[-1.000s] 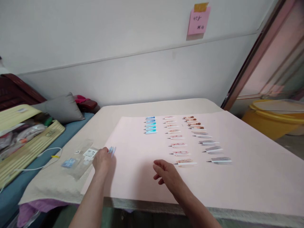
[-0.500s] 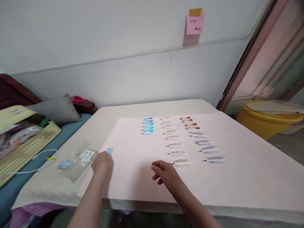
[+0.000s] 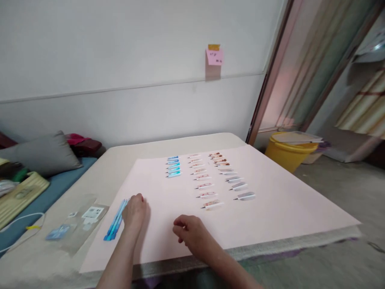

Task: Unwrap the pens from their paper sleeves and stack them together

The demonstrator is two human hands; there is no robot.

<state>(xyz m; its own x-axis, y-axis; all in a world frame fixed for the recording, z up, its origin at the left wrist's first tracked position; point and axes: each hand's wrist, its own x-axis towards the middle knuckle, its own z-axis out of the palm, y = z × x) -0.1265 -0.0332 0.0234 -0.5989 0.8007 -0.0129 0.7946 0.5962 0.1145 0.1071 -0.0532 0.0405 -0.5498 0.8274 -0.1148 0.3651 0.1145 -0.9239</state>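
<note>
My left hand (image 3: 135, 209) rests on the left part of a big pale pink sheet (image 3: 270, 208), fingers curled. Its thumb side is closed on the upper end of a bundle of blue pens (image 3: 115, 222), which lies flat and slants toward the sheet's near left edge. My right hand (image 3: 189, 230) hovers low over the sheet near the front edge, loosely curled with nothing in it. Beyond the hands, small pen-like pieces lie in three columns: blue ones (image 3: 173, 166), pink ones (image 3: 203, 181), and brown and grey ones (image 3: 230, 173).
A clear plastic bag with labels (image 3: 81, 216) lies on the beige table cover left of the sheet. Further left are a white cable (image 3: 21, 220), a yellow case (image 3: 18, 194) and a grey cushion (image 3: 42, 154). A yellow bucket (image 3: 290, 150) stands on the floor at right.
The view has swung right and pulled back. The blue pens, which stuck up out of my left hand, now lie flat along the sheet beside it. My right hand has drawn back slightly.
</note>
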